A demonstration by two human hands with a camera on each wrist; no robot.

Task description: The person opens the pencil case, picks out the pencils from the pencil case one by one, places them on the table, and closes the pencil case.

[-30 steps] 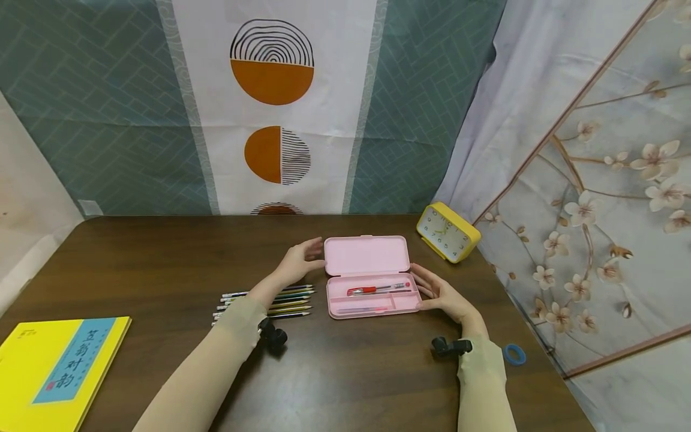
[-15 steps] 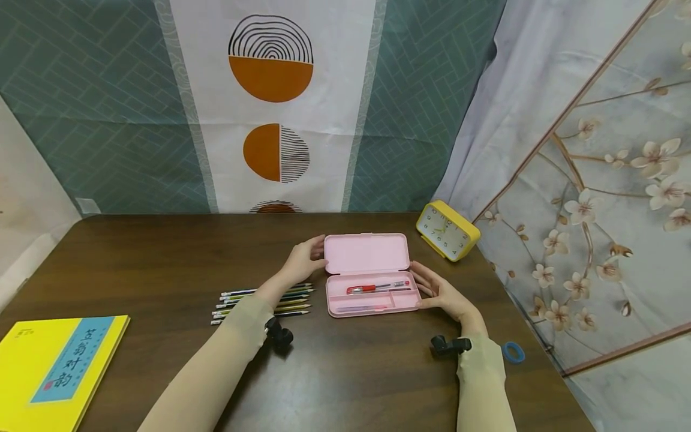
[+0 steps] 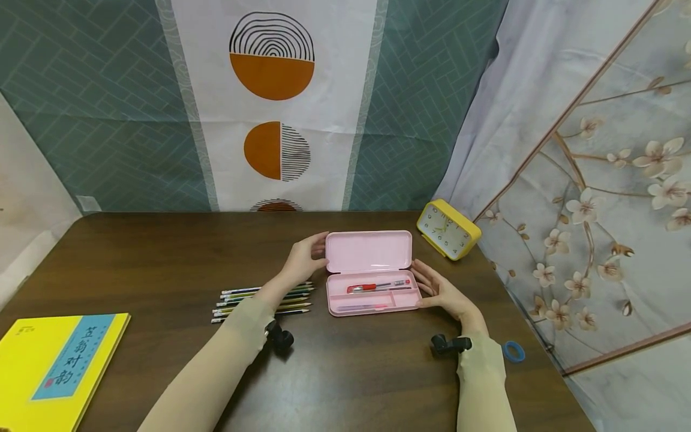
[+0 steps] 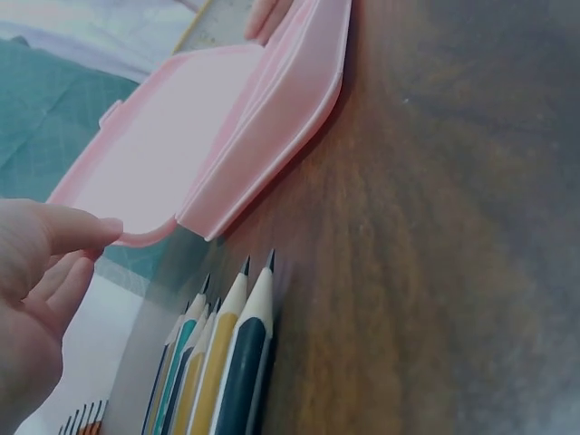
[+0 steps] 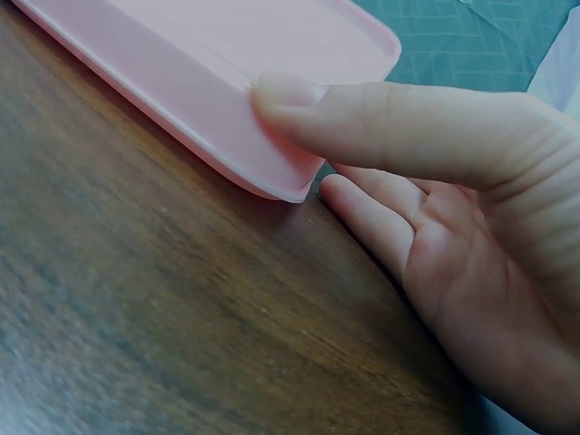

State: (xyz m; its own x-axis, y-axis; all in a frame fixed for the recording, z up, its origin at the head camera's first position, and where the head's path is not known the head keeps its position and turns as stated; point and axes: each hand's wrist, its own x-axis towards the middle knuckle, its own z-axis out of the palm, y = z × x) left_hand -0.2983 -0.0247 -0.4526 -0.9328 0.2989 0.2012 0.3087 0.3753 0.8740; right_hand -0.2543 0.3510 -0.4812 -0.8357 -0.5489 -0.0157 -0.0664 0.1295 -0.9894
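Note:
A pink pencil case (image 3: 335, 295) lies open on the brown table, its lid (image 3: 369, 251) raised at the back. Inside it are a red-capped pen (image 3: 372, 288) and a thin pink-tipped one (image 3: 363, 308). My left hand (image 3: 299, 263) pinches the lid's left edge; in the left wrist view the thumb is on the lid's corner, with fingers partly behind it. My right hand (image 3: 445, 296) touches the case's right end. In the right wrist view its thumb presses the end wall, and the other fingers extend beside it.
Several pencils (image 3: 294, 305) lie side by side left of the case, partly under my left forearm. A yellow clock (image 3: 448, 231) stands at the back right. A yellow book (image 3: 59, 366) lies front left, and a blue tape ring (image 3: 513, 352) near the right edge.
My left hand has moved slightly right and onto the lid's edge. The lid has shifted a little to the right and tilted up slightly. My right hand stays at the case's end.

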